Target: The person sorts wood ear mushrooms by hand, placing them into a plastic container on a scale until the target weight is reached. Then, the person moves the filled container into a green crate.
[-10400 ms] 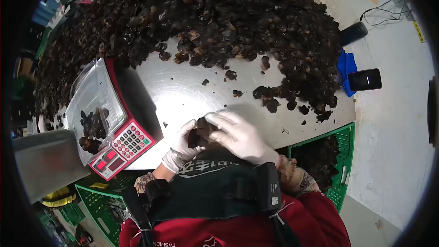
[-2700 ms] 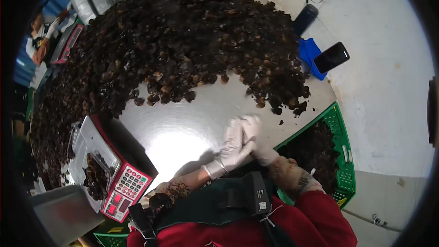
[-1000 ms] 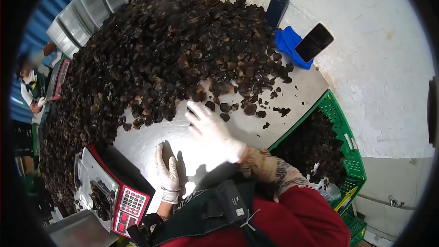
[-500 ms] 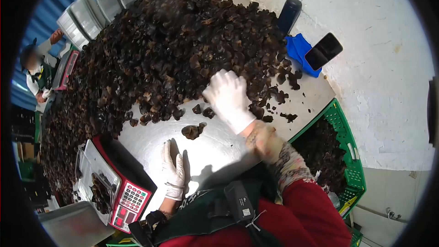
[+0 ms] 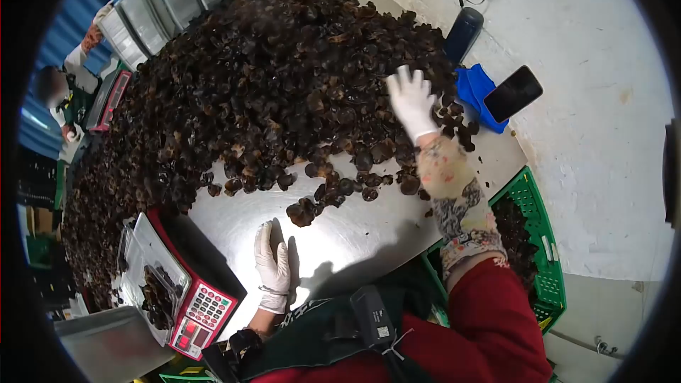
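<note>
A broad heap of dark brown fungus-like pieces covers much of the metal table. My right hand, in a white glove, is over the heap's right part with its fingers spread; nothing shows in its grip. My left hand, also gloved in white, rests on the bare metal with fingers stretched and holds nothing. Just above it lies a larger dark piece, touching a trail of small pieces that runs up to the heap. A red scale with a tray of dark pieces stands left of my left hand.
A green basket of dark pieces is at the lower right. By the wall are a phone, a blue cloth and a dark cylinder. Another person is at the far left, near a second scale and clear containers.
My right hand has moved up and to the right over the heap. More small pieces now lie on the metal beside the larger piece. My left hand has stayed nearly in place.
</note>
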